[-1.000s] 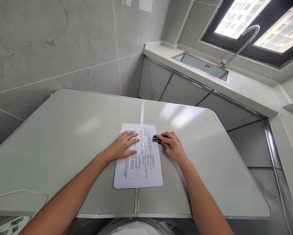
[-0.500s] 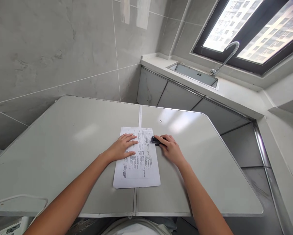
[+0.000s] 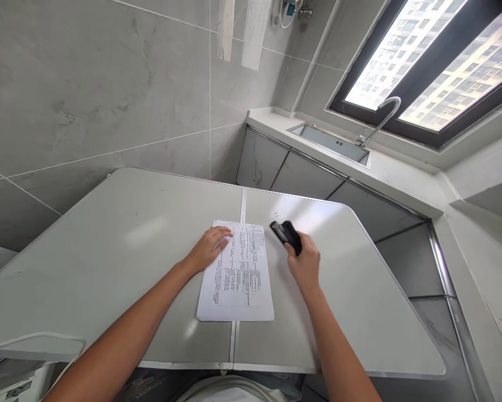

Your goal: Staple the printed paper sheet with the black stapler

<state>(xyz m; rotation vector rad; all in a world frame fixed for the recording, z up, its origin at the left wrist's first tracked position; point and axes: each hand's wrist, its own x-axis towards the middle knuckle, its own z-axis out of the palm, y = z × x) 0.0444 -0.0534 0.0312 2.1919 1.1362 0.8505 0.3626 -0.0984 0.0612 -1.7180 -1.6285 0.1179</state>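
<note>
Printed paper sheets lie on the folding table, across its middle seam. My left hand rests flat on their upper left part, fingers stretched out and holding nothing. My right hand is wrapped round a black stapler, to the right of the paper. The stapler's jaws are spread apart, point up and left, and do not touch the sheets. Part of its body is hidden by my fingers.
Tiny dark bits or marks show on the table above the stapler. A white cable crosses the near left corner. Beyond the table are a counter with a sink and tap, and a window.
My right hand has drawn the stapler off the paper's right edge, lifting and turning it so its jaws show. My left hand stays on the sheets, its fingers closer together. The view has tilted up slightly.
</note>
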